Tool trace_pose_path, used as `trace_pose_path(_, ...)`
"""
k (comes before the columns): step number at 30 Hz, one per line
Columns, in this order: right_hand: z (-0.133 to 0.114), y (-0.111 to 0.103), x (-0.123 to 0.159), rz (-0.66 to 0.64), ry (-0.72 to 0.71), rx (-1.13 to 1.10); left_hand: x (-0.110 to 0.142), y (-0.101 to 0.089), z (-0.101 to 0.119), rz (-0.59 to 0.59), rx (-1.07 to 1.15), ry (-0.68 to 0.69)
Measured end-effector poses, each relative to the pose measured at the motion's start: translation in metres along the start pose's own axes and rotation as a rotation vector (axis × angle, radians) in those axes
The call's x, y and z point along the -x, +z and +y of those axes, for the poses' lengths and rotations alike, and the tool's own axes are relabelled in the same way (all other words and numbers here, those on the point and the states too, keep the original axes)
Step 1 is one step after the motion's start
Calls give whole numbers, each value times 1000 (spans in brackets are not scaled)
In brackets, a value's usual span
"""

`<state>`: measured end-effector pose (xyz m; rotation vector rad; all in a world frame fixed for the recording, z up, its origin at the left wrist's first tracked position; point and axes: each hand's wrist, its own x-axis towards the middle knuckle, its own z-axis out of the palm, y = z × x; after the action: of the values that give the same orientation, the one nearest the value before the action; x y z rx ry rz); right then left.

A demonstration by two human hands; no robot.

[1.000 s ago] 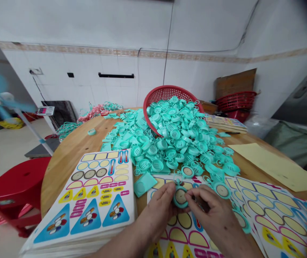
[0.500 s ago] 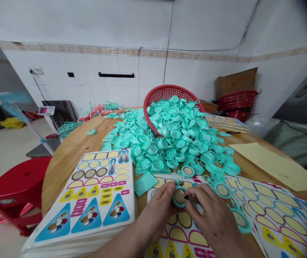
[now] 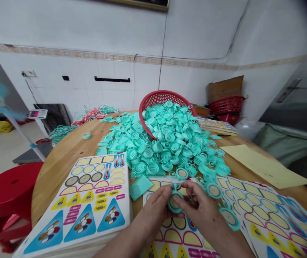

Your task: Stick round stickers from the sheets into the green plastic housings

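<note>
In front of me a teal plastic piece shaped like a pocket watch [image 3: 173, 205], with a ring at its top, carries a round tan dial sticker. My left hand [image 3: 156, 203] grips its left side between thumb and fingers. From the right, my right hand [image 3: 202, 205] holds it too, its thumb pressed on the dial. Under both hands lies a sticker sheet [image 3: 173, 234], some of its spots bare yellow backing. Similar pieces with dial stickers lie close by: one [image 3: 181, 173] just beyond my hands, others [image 3: 214, 190] to the right.
A heap of teal plastic parts [image 3: 166, 147] spills from a tipped red basket [image 3: 160, 94] across the wooden table [image 3: 59, 152]. A thick stack of sticker sheets [image 3: 89, 190] stands left; used sheets [image 3: 266, 211] and yellow paper [image 3: 261, 165] lie right. A red stool [image 3: 11, 182] is beside the table.
My right fingers, pinching a small dark thing near the watch before, now lie against the watch with the thumb on its dial. The camera view has tilted up and turned slightly right.
</note>
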<state>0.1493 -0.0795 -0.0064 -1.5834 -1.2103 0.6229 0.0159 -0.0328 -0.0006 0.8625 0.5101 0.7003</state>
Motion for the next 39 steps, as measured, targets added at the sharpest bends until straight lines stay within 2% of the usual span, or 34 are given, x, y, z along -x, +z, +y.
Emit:
trace_pose_path(4, -2, 0, 1, -7, 1, 28, 3, -4, 2, 14, -132, -2)
trace_pose_path(8, -11, -4, 1, -46, -92, 69, 5, -7, 6, 72, -284, 58)
trace_pose_path(11, -18, -9, 1, -85, -174, 132, 4, -7, 8, 16, -399, 90)
trace_pose_path(16, -17, -9, -1, -95, -184, 129, 0, -7, 3, -73, -404, 102)
trace_pose_path(20, -8, -8, -3, -124, -170, 113, -1, -11, -1, -63, -479, 69)
trace_pose_path(22, -4, -15, -6, -115, -158, 147, -1, -13, -1, -72, -548, 58)
trace_pose_path(24, 1, -32, -8, -69, -156, 225, -2, -17, 0, -79, -539, 89)
trace_pose_path(26, 7, -55, -9, -26, -153, 331, -5, -20, 3, -2, -475, 155)
trace_pose_path(30, 28, -110, -8, 34, -96, 540, -13, -27, 10, 284, -370, 272)
trace_pose_path(33, 49, -139, -8, -16, 1, 659, -15, -29, 17, 405, -283, 349)
trace_pose_path(36, 62, -149, -12, -36, 34, 727, -13, -31, 25, 499, -212, 398)
trace_pose_path(39, 58, -139, -25, 40, -56, 737, -10, -31, 30, 541, -175, 401)
